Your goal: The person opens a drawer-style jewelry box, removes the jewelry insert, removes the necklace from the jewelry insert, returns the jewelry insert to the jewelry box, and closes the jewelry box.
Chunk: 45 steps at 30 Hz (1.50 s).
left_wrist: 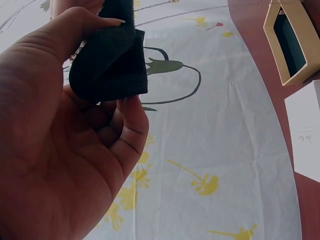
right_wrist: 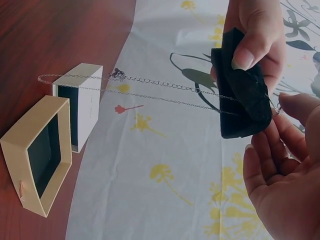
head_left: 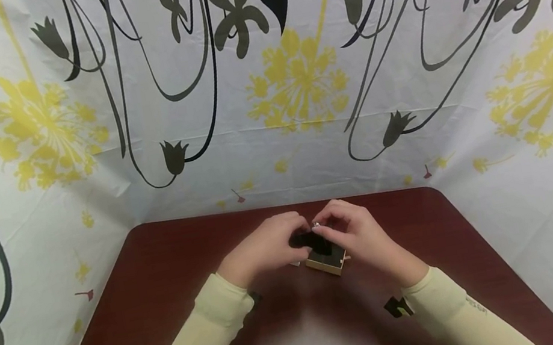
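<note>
My left hand [head_left: 269,244] grips a folded black velvety pad [right_wrist: 245,95], its thumb pressing on one face. From the pad, a thin silver chain necklace [right_wrist: 155,82] hangs in a long loop toward the table, with a small cluster of links or a charm on it. At the pad's opposite edge, my right hand [head_left: 354,229] pinches a small shiny piece [right_wrist: 276,109] between thumb and fingers; its exact shape is too small to tell. Below the hands stands an open tan-rimmed box [head_left: 325,264] with a dark inside.
Beside the tan box is a white box part [right_wrist: 90,110] with faint print. Both rest on a dark red table [head_left: 160,265]. A white cloth with flower patterns [head_left: 307,161] surrounds the table's back and sides. A small dark item [head_left: 399,307] shows by the right cuff.
</note>
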Tool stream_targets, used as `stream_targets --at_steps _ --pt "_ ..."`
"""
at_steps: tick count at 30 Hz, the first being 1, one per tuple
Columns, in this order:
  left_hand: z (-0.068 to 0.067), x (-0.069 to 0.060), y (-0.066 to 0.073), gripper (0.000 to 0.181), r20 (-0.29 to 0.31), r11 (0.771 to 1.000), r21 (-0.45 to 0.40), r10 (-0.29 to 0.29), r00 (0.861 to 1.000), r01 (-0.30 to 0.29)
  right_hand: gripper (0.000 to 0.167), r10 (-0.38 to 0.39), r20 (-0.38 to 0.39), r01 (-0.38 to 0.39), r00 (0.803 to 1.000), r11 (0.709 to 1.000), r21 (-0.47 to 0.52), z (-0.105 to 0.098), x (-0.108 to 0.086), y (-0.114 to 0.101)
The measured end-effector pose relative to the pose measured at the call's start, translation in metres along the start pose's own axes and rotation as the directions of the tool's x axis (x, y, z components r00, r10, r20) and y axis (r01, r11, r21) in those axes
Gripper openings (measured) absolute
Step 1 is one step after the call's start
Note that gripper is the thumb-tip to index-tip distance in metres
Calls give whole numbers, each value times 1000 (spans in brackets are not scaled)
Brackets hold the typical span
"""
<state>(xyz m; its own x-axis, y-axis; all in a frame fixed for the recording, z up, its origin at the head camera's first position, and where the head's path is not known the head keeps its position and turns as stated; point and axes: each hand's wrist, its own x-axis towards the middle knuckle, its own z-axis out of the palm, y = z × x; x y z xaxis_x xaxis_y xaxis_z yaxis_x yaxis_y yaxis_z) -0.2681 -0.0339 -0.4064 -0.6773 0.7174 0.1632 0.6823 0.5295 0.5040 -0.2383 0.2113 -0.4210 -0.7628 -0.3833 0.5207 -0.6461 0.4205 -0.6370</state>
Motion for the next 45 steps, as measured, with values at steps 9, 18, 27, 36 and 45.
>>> stream_targets --at_steps 9,18,27,36,45 --pt "0 0 0 26 1 1000 3 -5 1000 5 9 4 -4 -4 1000 1000 19 0 1 0" --pt "1 1 0 27 22 1000 -15 -20 1000 21 10 15 -7 -15 1000 1000 14 -1 1 -4" --pt "3 1 0 25 35 999 -38 -36 999 37 10 16 -24 -15 1000 1000 15 -2 0 -4" --pt "7 2 -1 25 27 999 -33 -24 999 25 10 22 -36 -21 999 999 35 -3 0 -4" --pt "8 3 -2 24 39 999 -36 -37 999 38 11 18 -53 -16 998 999 37 -4 1 -3"
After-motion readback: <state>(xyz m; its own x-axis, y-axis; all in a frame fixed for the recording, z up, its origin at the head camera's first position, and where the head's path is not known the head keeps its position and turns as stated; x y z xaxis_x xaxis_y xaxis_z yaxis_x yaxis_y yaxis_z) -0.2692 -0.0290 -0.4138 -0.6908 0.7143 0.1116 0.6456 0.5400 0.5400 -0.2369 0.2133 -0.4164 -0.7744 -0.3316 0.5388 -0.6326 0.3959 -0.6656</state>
